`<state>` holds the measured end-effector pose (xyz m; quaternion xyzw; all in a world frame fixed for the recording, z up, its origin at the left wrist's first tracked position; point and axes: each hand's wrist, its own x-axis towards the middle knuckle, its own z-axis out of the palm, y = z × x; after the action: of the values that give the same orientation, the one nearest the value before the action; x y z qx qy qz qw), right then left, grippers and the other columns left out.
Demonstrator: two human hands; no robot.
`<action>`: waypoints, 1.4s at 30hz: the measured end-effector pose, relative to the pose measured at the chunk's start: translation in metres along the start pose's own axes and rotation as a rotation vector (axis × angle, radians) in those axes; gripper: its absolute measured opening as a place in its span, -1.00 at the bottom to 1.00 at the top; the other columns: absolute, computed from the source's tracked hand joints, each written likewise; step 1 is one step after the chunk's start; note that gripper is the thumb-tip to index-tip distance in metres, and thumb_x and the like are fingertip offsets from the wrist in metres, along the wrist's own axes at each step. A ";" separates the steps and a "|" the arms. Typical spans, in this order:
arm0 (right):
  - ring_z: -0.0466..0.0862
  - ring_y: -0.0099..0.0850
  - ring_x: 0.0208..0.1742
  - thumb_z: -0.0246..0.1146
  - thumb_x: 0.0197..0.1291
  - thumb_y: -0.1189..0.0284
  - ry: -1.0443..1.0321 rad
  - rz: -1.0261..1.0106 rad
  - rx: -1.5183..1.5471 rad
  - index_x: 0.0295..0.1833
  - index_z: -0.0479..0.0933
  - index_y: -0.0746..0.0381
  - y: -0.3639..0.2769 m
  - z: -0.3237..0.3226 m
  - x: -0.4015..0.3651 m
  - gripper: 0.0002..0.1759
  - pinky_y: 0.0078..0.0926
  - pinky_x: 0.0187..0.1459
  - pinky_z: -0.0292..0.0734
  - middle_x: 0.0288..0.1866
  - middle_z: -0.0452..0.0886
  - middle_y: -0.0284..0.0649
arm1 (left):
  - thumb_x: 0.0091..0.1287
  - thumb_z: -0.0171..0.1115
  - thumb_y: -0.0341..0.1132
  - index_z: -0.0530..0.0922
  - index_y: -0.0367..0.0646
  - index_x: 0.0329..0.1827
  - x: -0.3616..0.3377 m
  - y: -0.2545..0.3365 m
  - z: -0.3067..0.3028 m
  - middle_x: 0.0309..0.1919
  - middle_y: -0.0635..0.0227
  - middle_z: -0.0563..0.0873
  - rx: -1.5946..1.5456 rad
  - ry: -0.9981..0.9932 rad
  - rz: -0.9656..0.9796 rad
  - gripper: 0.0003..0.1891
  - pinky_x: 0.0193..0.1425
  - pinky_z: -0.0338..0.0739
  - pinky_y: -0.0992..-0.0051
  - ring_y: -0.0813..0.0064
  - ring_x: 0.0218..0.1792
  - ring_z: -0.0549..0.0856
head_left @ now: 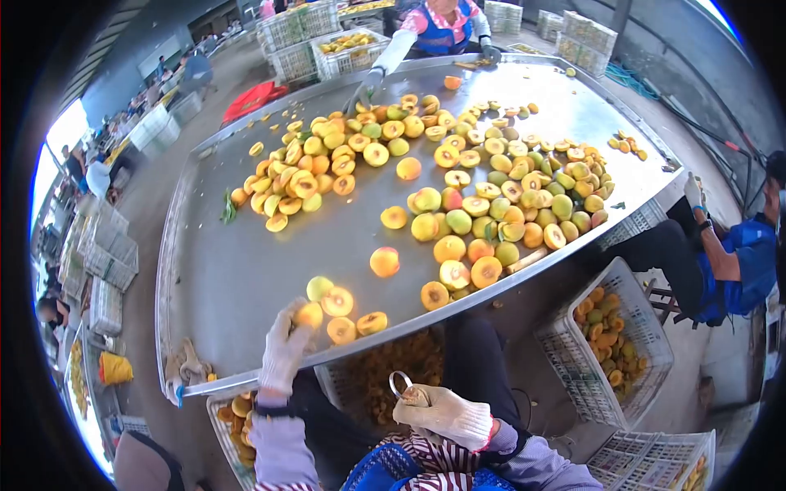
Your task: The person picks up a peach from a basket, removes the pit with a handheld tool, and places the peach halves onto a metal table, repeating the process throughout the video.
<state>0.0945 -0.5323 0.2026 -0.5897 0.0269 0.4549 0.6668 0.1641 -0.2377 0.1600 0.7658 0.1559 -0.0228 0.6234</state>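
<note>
My left hand (282,348), in a white knit glove, is at the near left edge of the metal table (221,278). Its fingers curl around a yellow peach (309,315). Right beside it lie a cut peach half (337,301), a greenish peach (319,287) and two more halves near the rim. My right hand (446,416), gloved too, is closed in front of my body, below the table edge. From its fist sticks a pitting tool with a metal loop (400,382); its handle is mostly hidden by the fingers.
Two heaps of peaches, a left heap (303,164) and a right heap (524,192), cover the table's middle. A co-worker's gloved hand (364,92) reaches in from the far side. Another person sits at right. Crates of peaches, including one white crate (573,385), stand around my legs.
</note>
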 end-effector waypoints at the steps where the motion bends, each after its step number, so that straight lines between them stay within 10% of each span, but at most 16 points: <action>1: 0.47 -0.67 -0.51 0.29 0.35 0.25 0.010 -0.006 -0.001 -0.21 0.46 0.19 -0.002 0.000 0.001 -0.76 -0.60 -0.45 0.36 -0.47 0.51 -0.46 | 0.28 0.21 -0.49 0.51 -0.16 0.37 -0.019 0.008 0.003 0.01 0.23 0.70 0.046 -0.096 0.110 -0.47 -0.06 0.64 0.47 0.42 -0.13 0.71; 4: 0.51 -0.61 -0.49 0.31 0.34 0.23 0.074 -0.067 0.076 -0.09 0.48 0.20 -0.010 0.006 0.001 -0.72 -0.55 -0.39 0.45 -0.47 0.53 -0.41 | 0.09 0.23 -0.68 0.57 -0.10 0.28 -0.057 0.025 0.021 0.26 0.04 0.61 0.312 -0.298 0.699 -0.38 0.29 0.55 0.29 0.15 0.26 0.64; 9: 0.57 -0.63 -0.35 0.39 0.29 0.21 0.301 -0.257 -0.115 0.06 0.55 0.21 -0.009 0.019 -0.003 -0.63 -0.50 -0.22 0.55 -0.39 0.63 -0.31 | 0.02 0.28 -0.65 0.54 -0.26 0.28 -0.091 0.050 0.037 0.32 -0.03 0.58 0.226 -0.376 0.582 -0.37 0.42 0.46 0.22 0.03 0.34 0.60; 14: 0.62 -0.60 -0.34 0.41 0.27 0.35 0.113 -0.087 0.230 0.08 0.56 0.23 -0.012 0.031 -0.012 -0.66 -0.53 -0.26 0.56 -0.34 0.66 -0.36 | 0.47 0.18 0.02 0.24 -0.35 0.55 -0.115 0.025 0.081 0.39 -0.03 0.52 -0.757 -0.439 0.189 -0.24 0.58 0.24 0.20 0.15 0.44 0.48; 19: 0.70 -0.40 -0.41 0.42 0.23 0.27 0.251 -0.236 -0.160 -0.08 0.56 0.28 0.003 0.030 -0.012 -0.67 -0.38 -0.28 0.59 -0.35 0.68 -0.17 | 0.52 0.00 0.26 0.45 -0.30 0.41 -0.115 0.032 0.089 0.25 0.04 0.63 -0.966 -0.232 -0.041 -0.25 0.32 0.58 0.22 0.22 0.22 0.66; 42: 0.73 -0.22 -0.44 0.43 0.23 0.27 0.309 -0.537 -0.359 -0.15 0.58 0.31 0.013 0.038 -0.018 -0.68 -0.36 -0.36 0.61 -0.45 0.68 -0.13 | 0.59 -0.04 0.15 0.37 -0.29 0.45 -0.152 0.055 0.107 0.24 0.13 0.61 -0.575 -0.092 0.256 -0.33 0.35 0.49 0.37 0.38 0.19 0.63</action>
<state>0.0568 -0.5134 0.2150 -0.7453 -0.1087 0.1664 0.6365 0.0510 -0.3818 0.2232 0.5696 0.0301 0.0661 0.8187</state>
